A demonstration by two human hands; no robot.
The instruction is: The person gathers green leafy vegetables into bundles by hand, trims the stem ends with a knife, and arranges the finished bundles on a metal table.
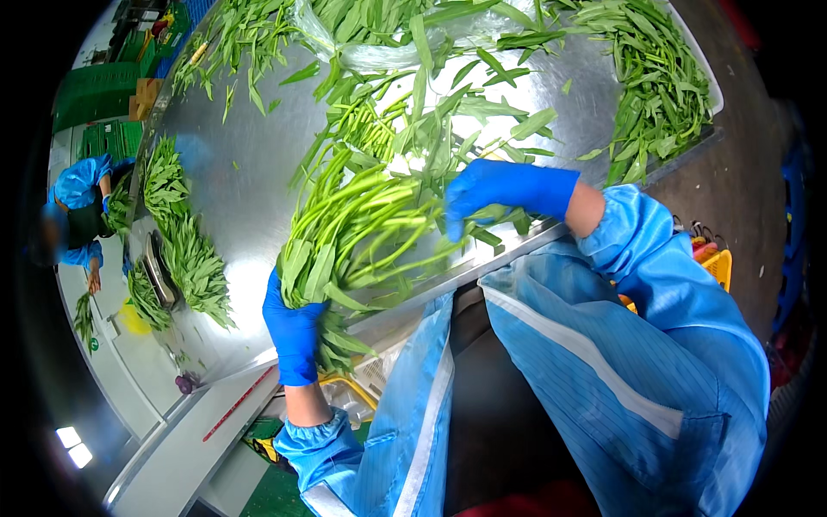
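Note:
My left hand (pixel 294 329), in a blue glove, grips a thick bunch of leafy greens with long hollow-looking stems (pixel 358 210), probably water spinach. Its leaves hang below my fist, and the stems fan out to the right over the near edge of the metal table (pixel 249 155). At the stems' right side is my right hand (pixel 497 190), also gloved, with bent fingers pointing down. Motion blur hides whether those fingers hold a stem or leaf. Beyond both hands lies another heap of cut stems (pixel 375 129) with loose leaves (pixel 478 106) around it.
Greens fill a white tray (pixel 714 97) at the far right. Clear plastic film (pixel 378 57) lies among greens at the back. Left of me are bunches (pixel 194 258) beside a weighing scale (pixel 158 268). A co-worker (pixel 81 203) handles greens beyond the table's left edge.

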